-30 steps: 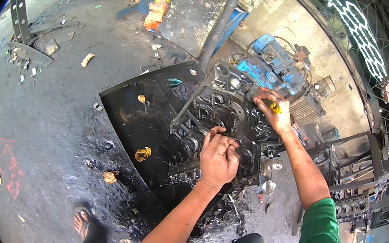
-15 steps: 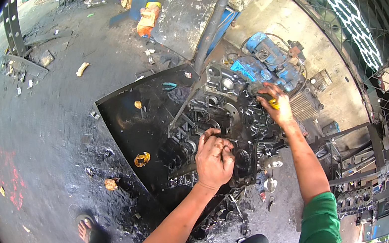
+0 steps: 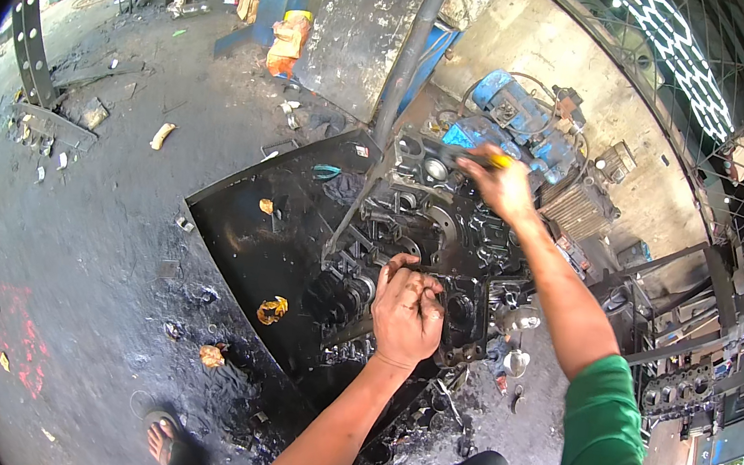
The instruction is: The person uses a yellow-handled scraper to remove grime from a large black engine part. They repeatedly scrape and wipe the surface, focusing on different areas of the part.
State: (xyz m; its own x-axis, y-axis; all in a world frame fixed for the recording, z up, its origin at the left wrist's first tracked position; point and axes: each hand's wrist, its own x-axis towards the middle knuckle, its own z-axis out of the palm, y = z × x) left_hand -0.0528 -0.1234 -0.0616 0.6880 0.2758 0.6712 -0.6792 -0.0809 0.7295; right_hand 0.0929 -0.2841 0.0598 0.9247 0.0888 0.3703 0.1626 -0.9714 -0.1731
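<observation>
A greasy, dark engine block (image 3: 437, 233) with open bores and metal parts lies in front of me on a black metal tray (image 3: 245, 242). My left hand (image 3: 405, 319) is closed, its fingers curled over the near part of the block; the fingertips are partly hidden. At the block's far right end, my right hand (image 3: 502, 187) grips a tool with a yellow handle (image 3: 500, 161). The tool's dark end points left over the round openings there; its exact kind is hard to make out. Smudges of grease mark my left hand.
A blue motor unit (image 3: 511, 104) stands behind the block against the wall. A grey pole (image 3: 420, 38) rises at the tray's far corner. Blue-handled pliers (image 3: 326, 172) and a crumpled yellow scrap (image 3: 272, 310) lie on the tray. Metal racks (image 3: 710, 351) stand at right.
My right hand has moved left with the yellow-handled tool, which now lies more level, pointing left. My left hand has stayed in nearly the same place on the block.
</observation>
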